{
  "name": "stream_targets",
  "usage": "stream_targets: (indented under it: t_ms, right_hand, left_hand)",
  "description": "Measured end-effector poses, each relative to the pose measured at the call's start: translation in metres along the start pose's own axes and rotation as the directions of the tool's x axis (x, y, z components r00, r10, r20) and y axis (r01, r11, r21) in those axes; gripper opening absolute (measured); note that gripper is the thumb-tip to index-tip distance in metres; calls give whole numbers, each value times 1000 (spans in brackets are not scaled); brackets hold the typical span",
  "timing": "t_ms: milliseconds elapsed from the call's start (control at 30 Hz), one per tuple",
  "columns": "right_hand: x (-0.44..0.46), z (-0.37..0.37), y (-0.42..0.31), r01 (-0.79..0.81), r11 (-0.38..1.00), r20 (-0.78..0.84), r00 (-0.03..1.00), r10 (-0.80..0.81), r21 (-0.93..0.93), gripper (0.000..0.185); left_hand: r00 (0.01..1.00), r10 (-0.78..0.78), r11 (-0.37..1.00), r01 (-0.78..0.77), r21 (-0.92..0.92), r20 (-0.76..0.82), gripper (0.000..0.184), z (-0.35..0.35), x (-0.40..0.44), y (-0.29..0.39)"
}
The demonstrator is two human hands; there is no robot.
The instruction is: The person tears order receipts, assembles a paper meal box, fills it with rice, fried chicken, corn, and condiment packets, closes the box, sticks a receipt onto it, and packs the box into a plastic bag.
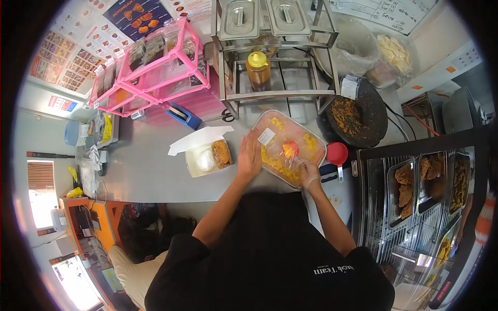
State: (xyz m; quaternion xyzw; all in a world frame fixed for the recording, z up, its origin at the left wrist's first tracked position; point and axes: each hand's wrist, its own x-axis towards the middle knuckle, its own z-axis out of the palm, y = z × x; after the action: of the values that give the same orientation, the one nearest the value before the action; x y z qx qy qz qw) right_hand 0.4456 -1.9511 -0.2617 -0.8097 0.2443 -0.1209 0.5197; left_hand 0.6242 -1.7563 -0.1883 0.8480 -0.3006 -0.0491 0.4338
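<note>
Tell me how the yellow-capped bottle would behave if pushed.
The bottle would probably tip before sliding, being tall and narrow. Its brownish contents should give it some weight. Its round sides could let it roll once down.

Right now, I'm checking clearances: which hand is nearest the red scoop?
The right hand: it is close to the red scoop, while the left hand is farther off, toward the open white box.

Bright, soft light is filling your grey metal counter (150,176). Left of the counter, a white window (77,282) is glaring, overexposed; beneath the counter, deep shadow is hiding detail. To its right, a glass-and-metal display case (424,259) is catching reflections. Your wide view is curving strongly towards black edges, and fine print is blurring.
</note>
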Motion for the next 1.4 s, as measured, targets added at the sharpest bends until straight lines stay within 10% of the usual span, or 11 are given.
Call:
stream_targets:
  t_ms: [33, 267, 533, 733, 800, 933, 1400]
  right_hand:
    - [7, 3, 6, 196, 952, -32, 977, -209, -233, 23]
    - [57, 2, -31, 308, 830, 410, 906, -107, -465, 39]
    - [74, 9, -50, 773, 535, 789, 545, -283, -341, 43]
    - [78, 28, -69, 790, 612, 769, 413, -488, -36, 40]
    - [77, 32, -52, 271, 951, 830, 488, -271, 151, 48]
    - [82, 28, -44, -329, 939, 874, 481, 75, 100, 48]
    - [76, -25, -49, -814, 529, 820, 462, 339, 240, 28]
  left_hand:
    - [1000, -4, 995, 2, 103, 18, 57, 2, -13, 0]
    - [985, -139, 921, 91, 379, 100, 131, 17, -68, -5]
    - [991, -99, 911, 52, 409, 95, 135, 20, -74, -15]
    - [990, -96, 887, 36, 461, 106, 137, 18, -69, -16]
    - [991, -94, 891, 39, 452, 99, 137, 16, -70, -15]
    - [987, -110, 876, 39, 481, 121, 138, 16, -66, -8]
    - [980, -170, 891, 108, 442, 102, 141, 11, -59, 5]
